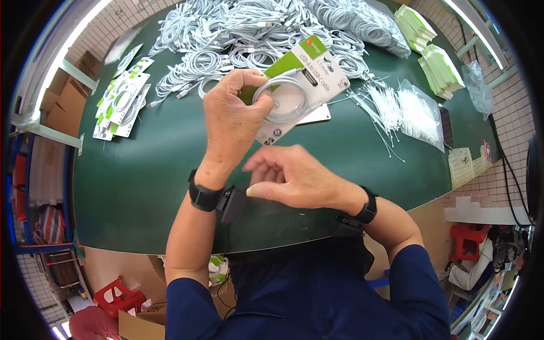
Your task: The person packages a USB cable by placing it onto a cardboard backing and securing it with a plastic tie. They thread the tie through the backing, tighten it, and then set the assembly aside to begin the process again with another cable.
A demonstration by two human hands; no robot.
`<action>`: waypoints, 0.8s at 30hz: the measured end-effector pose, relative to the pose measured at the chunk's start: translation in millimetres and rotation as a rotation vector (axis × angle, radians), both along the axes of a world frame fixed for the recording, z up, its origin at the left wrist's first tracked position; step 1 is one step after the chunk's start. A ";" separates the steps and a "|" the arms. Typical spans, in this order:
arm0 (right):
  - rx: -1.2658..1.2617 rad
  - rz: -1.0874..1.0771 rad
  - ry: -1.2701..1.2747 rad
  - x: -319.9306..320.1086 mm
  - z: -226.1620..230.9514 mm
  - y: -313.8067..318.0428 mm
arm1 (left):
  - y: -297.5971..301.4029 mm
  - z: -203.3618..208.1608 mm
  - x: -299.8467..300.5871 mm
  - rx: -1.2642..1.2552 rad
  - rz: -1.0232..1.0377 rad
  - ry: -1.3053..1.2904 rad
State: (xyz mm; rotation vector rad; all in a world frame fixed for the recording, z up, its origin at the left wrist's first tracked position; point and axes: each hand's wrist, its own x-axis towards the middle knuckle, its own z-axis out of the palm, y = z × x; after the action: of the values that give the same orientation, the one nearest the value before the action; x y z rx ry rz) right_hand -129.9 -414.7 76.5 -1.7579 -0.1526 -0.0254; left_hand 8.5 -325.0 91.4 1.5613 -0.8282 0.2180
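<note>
My left hand [233,116] is closed on a white and green cable card [326,85], pinching it between thumb and fingers above the table. A coiled light-grey USB cable [304,103] lies against the front of this card, partly under my thumb. Just below it and to the right hovers my right hand [300,178], fingers loosely curled and thumb apart, with nothing visible in it. Another white card [317,115] lies on the table, partly hidden behind the held one. Dark bands circle both wrists.
A big heap of coiled cables [238,28] covers the far side of the green table [141,187]. Carded cables [122,102] are piled at left. Loose white cable ties [382,105], a bag of ties [420,116] and stacked green-white cards [441,71] sit at right.
</note>
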 end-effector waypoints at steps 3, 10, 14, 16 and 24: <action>-0.048 -0.028 -0.071 -6.4 30.6 -20.2 | 10.8 -3.4 -1.0 0.062 -0.139 0.224; -0.239 -0.433 -0.333 15.4 38.4 -74.8 | 19.0 -21.7 -8.3 0.267 -0.311 0.482; -0.333 -0.447 -0.318 17.2 23.4 -85.9 | 16.9 -23.9 -17.8 0.301 -0.400 0.546; -0.463 -0.398 -0.346 14.9 20.0 -83.3 | 17.9 -27.2 -17.8 0.363 -0.400 0.519; -0.442 -0.199 -0.194 13.5 6.8 -85.2 | 16.7 -24.5 -39.2 0.447 -0.399 0.346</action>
State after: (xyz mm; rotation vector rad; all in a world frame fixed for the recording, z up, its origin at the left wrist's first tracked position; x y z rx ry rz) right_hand -116.4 -499.9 83.3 -2.2062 -0.1296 -0.3285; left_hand -30.7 -308.3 67.0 1.7353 -0.9276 -0.5469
